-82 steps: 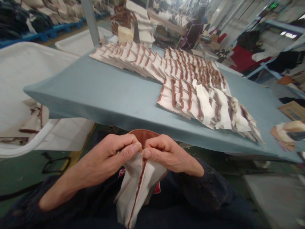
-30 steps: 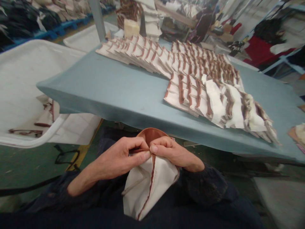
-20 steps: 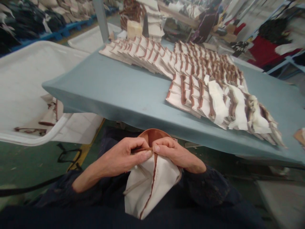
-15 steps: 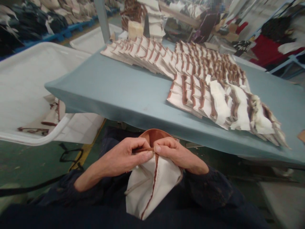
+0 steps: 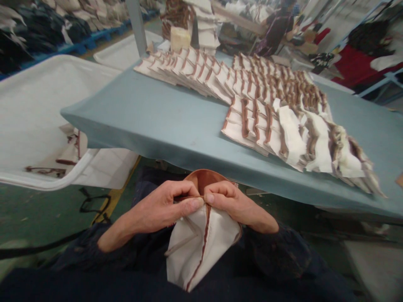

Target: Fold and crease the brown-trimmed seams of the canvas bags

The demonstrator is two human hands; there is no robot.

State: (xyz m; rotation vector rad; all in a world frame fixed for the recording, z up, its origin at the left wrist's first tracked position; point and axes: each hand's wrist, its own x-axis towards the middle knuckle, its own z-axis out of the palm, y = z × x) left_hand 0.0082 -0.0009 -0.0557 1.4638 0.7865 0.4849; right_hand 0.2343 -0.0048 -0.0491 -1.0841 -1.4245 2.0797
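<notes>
A white fabric piece (image 5: pixel 217 235) with a brown seam down its middle and a brown leather-like part (image 5: pixel 208 177) at its top lies over my lap. My left hand (image 5: pixel 166 205) pinches its brown edge between thumb and fingers. Close beside it, my right hand (image 5: pixel 229 199) grips the same edge at the top of the seam. The thumbs nearly touch. The fabric hangs below both hands, its lower end pointing down.
Beyond my hands stands a blue-green covered table (image 5: pixel 141 113) bearing overlapping rows of white pieces with brown edging (image 5: pixel 248 121). A white tub (image 5: pixel 47 96) with some pieces inside is at left. A person (image 5: pixel 277 29) is at the far back.
</notes>
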